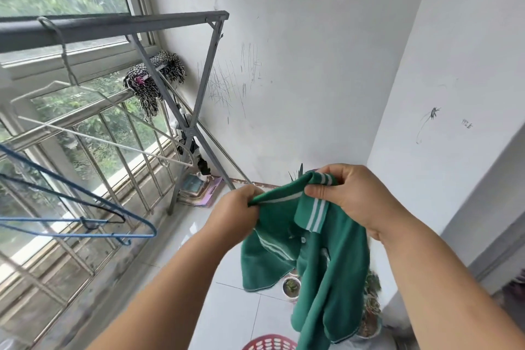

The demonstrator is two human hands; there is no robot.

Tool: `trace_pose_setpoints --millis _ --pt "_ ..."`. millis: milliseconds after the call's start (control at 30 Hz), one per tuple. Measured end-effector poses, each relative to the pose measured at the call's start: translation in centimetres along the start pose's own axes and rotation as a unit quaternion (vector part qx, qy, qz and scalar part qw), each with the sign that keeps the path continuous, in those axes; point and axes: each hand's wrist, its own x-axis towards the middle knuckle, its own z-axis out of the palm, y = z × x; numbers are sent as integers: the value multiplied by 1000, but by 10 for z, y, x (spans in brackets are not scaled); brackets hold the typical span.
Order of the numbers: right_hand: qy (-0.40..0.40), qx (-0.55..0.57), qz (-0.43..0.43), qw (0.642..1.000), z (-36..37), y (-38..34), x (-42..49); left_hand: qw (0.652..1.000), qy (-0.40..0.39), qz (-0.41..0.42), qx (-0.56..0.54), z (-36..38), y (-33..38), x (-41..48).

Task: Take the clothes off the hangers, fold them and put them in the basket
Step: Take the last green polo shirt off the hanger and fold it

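Head view: my left hand [238,209] and right hand [350,197] pinch green polo shirt [321,270] collar, red basket [270,343] below.

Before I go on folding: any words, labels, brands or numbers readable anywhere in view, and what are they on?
None can be read.
Small scribble on the right wall: handwriting, too small to read.
Flat item on the floor under the rack: print too blurred.
Green shirt: stripes only, no text showing.
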Motion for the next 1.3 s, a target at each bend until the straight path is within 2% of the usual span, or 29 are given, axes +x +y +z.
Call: trace_pose_setpoints --millis 167,400,600,667,800,900,1000,1133,1200,1300 --pt "19 -57 -14 998 2 10 0 992 -55 -73 -85 -20 5 9" --pt "19 -61 -26 998 3 14 4 995 -67 -72 3 -38 -4 2" --pt "47 -118 -32 991 8 19 6 989 -56 -76 -110 -39 7 -8" --pt "21 -119 -25 992 18 13 3 981 -38 -102 -163 -38 13 -6" --pt "-91 -117 -2 989 52 -3 -12 969 -12 -123 -213 -29 29 0" --pt "-74 -158 -29 984 67 -2 -15 962 -29 -102 -251 -24 40 1" --pt "-39 -90 -25 995 58 0 -16 956 -84 -60 -273 -32 37 -6" --pt "-51 17 3 999 45 -3 -16 943 -159 -1 -294 -39 22 -14" --pt "-54 70 15 996 42 -6 -16 946 -156 14 -284 -36 15 -16" --pt "-24 129 47 990 34 -6 -14 937 -98 12 -336 -36 13 -21"
